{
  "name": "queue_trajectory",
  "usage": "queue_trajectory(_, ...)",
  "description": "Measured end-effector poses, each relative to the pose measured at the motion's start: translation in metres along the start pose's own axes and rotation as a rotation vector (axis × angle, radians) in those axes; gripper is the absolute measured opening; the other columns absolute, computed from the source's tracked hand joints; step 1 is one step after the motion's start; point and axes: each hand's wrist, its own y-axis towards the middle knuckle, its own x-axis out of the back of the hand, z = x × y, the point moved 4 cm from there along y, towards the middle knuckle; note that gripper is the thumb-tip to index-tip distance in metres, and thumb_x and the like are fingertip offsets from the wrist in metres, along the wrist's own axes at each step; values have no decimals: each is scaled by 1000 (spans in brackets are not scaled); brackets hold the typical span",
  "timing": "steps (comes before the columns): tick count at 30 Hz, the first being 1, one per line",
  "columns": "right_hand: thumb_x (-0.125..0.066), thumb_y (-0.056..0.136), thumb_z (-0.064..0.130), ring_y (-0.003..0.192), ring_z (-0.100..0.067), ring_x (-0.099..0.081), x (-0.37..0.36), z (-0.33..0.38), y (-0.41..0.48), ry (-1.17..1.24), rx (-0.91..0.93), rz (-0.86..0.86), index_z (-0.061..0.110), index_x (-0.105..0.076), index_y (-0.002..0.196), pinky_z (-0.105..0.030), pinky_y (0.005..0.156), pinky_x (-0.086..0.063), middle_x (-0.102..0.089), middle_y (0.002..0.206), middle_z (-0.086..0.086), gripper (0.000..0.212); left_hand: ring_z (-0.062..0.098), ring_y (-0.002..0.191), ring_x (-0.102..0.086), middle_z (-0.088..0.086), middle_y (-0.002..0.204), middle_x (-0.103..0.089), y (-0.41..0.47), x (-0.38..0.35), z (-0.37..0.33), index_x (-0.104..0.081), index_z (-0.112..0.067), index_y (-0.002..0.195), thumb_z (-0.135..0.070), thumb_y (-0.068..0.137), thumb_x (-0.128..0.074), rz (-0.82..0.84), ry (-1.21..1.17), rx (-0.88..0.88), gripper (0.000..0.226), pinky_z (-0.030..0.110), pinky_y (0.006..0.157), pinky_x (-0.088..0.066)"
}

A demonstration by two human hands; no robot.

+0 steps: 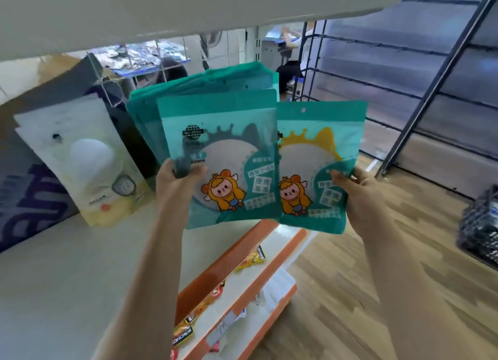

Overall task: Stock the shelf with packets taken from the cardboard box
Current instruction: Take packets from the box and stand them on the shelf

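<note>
Packets: left hand [179,180] pinches grey-splash packet [219,157] at lower left edge; right hand [355,189] pinches yellow-splash packet [320,165] at lower right. Both held above shelf [67,273], before standing teal row [204,87]. Advice: seat upright against row, faces forward, edges flush.

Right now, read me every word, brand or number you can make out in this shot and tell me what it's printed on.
"KOPICHEW": on the yellow candy wrapper on the lower shelf.
Partial large purple letters, maybe "am": on the box at left, cut off.
Globe logo text and Chinese print: on the grey-splash teal packet in the left hand and the yellow-splash teal packet in the right hand, too blurred.
Small print: on the white pouch, unreadable.
</note>
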Motion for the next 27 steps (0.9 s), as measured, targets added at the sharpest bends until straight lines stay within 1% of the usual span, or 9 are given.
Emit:
queue_trajectory(5,-61,85,7,78,-20,-69,-9,-5,49,7,-37,66,14,-59,97,-39,73,-58,-69,92,-5,14,25,98,-65,6,103,-66,21,-12,15,-57,-18,110,-22,76,-75,-125,59,10,38,49,87,-53)
queue_trajectory(9,-59,87,7,73,-17,-69,-23,0,93,-28,-58,190,17,-59,96,-37,70,-59,-69,87,-2,13,30,100,-63,5,104,-67,36,-20,27,-60,-24,104,-41,60,-78,-282,70,16,51,55,90,-50)
queue_trajectory(12,-57,87,5,63,-11,-69,-35,6,127,-54,-71,303,17,-59,92,-28,60,-59,-70,76,2,13,28,104,-62,5,110,-65,40,-34,25,-55,-24,108,-21,70,-77,-365,51,-22,44,50,91,-50)
queue_trajectory(15,-55,88,3,61,-11,-69,-45,8,162,-68,-104,422,15,-58,93,-25,54,-58,-72,70,3,13,23,103,-61,4,113,-55,40,-47,21,-32,-12,123,5,81,-65,-522,53,-167,57,28,80,-55)
queue_trajectory(18,-55,89,3,62,-12,-69,-50,4,191,-124,-112,505,14,-59,94,-25,54,-57,-72,72,2,13,11,88,-59,4,104,-53,40,-60,28,-36,-19,109,7,88,-53,-577,290,-240,38,15,65,-53)
queue_trajectory(22,-54,90,5,70,-16,-68,-53,-8,217,-158,-135,595,14,-60,97,-29,64,-60,-68,85,-3,13,13,99,-53,15,120,-50,36,-72,35,-56,-23,88,8,89,-48,-568,523,-247,31,31,91,-51)
queue_trajectory(24,-53,91,5,70,-13,-68,-57,-13,229,-222,-94,611,16,-58,96,-29,64,-59,-67,88,-4,12,13,103,-45,16,128,-40,30,-78,39,-56,-17,97,1,86,-58,-567,565,-185,22,21,98,-44)
queue_trajectory(25,-54,91,6,73,-14,-68,-60,-14,234,-282,-58,614,17,-57,95,-30,64,-57,-66,90,-3,13,12,103,-42,14,131,-35,28,-81,41,-54,-18,103,-4,82,-66,-557,633,-145,28,14,95,-40)
queue_trajectory(27,-60,88,4,80,-18,-65,-64,-15,241,-403,3,639,16,-51,97,-33,66,-54,-63,92,-2,17,14,104,-40,6,129,-30,24,-82,51,-46,-23,116,-15,69,-81,-508,779,-82,59,20,93,-38)
